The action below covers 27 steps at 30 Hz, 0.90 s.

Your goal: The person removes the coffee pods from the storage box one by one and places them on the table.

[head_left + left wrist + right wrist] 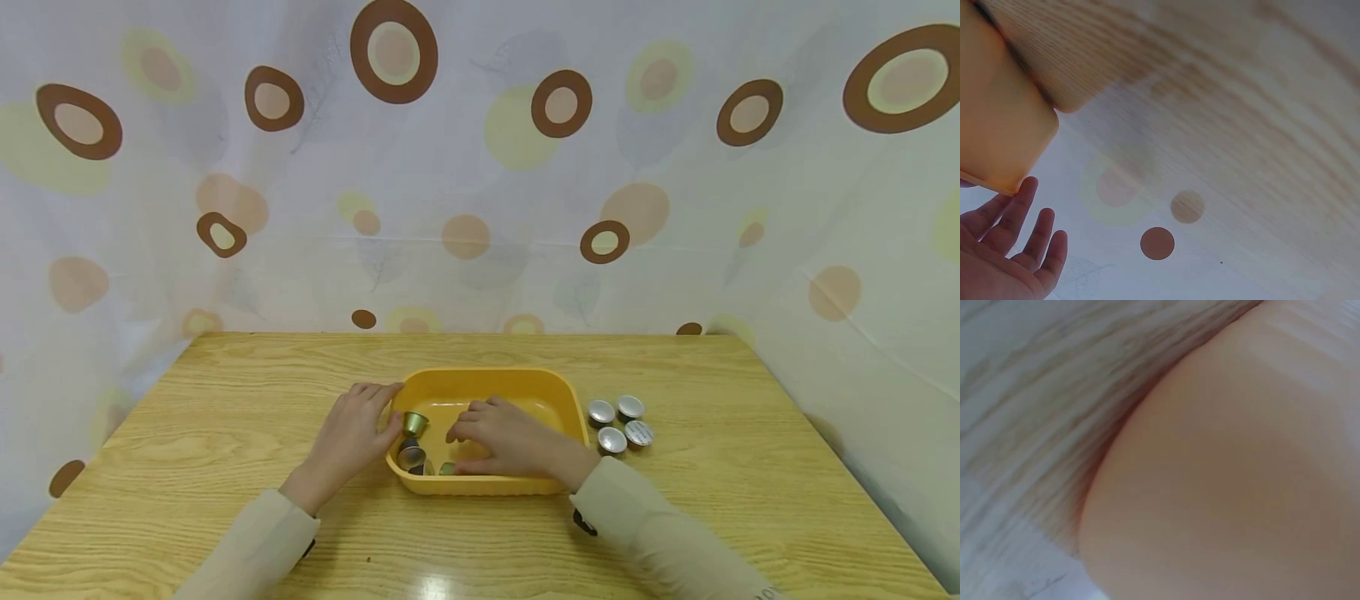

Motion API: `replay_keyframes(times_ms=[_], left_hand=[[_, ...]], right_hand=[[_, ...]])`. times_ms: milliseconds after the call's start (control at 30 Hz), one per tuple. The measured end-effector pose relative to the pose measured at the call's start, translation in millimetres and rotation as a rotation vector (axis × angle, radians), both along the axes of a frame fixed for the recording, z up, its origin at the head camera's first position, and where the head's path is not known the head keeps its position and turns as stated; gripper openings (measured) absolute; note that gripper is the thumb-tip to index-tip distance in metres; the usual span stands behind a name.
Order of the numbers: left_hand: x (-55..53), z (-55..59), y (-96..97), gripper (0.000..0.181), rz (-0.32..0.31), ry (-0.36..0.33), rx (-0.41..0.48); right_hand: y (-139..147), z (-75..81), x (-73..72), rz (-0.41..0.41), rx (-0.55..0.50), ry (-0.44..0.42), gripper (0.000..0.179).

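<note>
A yellow plastic basin [491, 383] sits on the wooden table. My left hand [352, 429] is at its left rim, fingertips touching the edge; the left wrist view shows those fingers [1022, 203] nearly straight. My right hand [510, 437] is inside the basin, fingers loosely bent, with nothing visible between them. Near its thumb lies a green coffee capsule [447, 469], partly hidden by the front rim. Along the basin's left side are a gold-green coffee capsule [414, 424] and a dark coffee capsule [411, 456]. The right wrist view shows only the basin's outer wall [1229, 462] up close.
Several coffee capsules [611, 440] with silvery lids stand grouped on the table [720, 467], just right of the basin. One lid [639, 432] bears print. A patterned curtain [465, 183] hangs behind the table and along its sides.
</note>
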<state>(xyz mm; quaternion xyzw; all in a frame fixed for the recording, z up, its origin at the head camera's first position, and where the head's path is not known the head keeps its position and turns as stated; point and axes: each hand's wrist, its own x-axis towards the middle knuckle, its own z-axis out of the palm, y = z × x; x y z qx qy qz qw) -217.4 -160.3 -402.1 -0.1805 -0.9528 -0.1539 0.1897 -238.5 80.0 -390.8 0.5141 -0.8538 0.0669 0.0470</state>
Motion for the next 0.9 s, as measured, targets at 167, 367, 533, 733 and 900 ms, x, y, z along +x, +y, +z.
replay_keyframes(times_ms=[167, 367, 533, 733, 900], left_hand=[[0.0, -0.1, 0.3, 0.038, -0.003, 0.007, -0.001], [0.3, -0.3, 0.6, 0.038, -0.002, 0.008, -0.001], [0.2, -0.6, 0.6, 0.038, -0.001, 0.01, -0.004], [0.4, -0.6, 0.5, 0.038, -0.004, 0.014, -0.007], [0.2, -0.9, 0.3, 0.038, -0.007, 0.013, -0.004]], right_hand=[[-2.1, 0.3, 0.4, 0.001, 0.015, 0.0, 0.036], [-3.5, -1.4, -0.8, -0.002, 0.022, -0.002, 0.034], [-3.8, -2.7, -2.1, 0.0, 0.028, 0.006, 0.034], [-4.4, -0.9, -1.6, 0.024, 0.016, 0.003, 0.032], [-5.7, -0.9, -1.5, 0.03, 0.027, -0.024, 0.029]])
